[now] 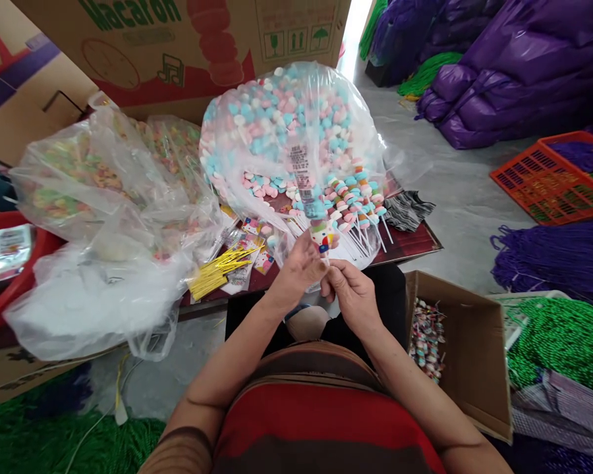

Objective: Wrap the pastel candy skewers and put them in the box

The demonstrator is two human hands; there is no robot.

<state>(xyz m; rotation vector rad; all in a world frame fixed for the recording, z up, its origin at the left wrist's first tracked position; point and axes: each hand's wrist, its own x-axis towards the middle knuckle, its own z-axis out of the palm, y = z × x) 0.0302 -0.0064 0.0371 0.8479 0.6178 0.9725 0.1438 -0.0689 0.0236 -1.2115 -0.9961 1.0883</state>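
In the middle, my left hand point(304, 263) is closed around the lower part of a candy skewer in a printed clear wrapper point(322, 237). The wrapper stands upright, with a colourful print low down and pale blue candy above. My right hand point(350, 289) pinches at the skewer's bottom end, its fingertips meeting those of my left hand. Just beyond lie several unwrapped candy skewers point(358, 201) with white sticks toward me. Left of my hands is a bundle of gold twist ties point(222, 271) on top of flat printed wrappers point(263, 261).
A big clear bag of pink, blue and white candies point(277, 112) stands behind. Bags of gummy candy point(79, 171) and a red basin point(14, 316) are at left. At right, a cardboard box point(474, 355) holds wrapped skewers. Farther right sits an orange crate point(548, 184).
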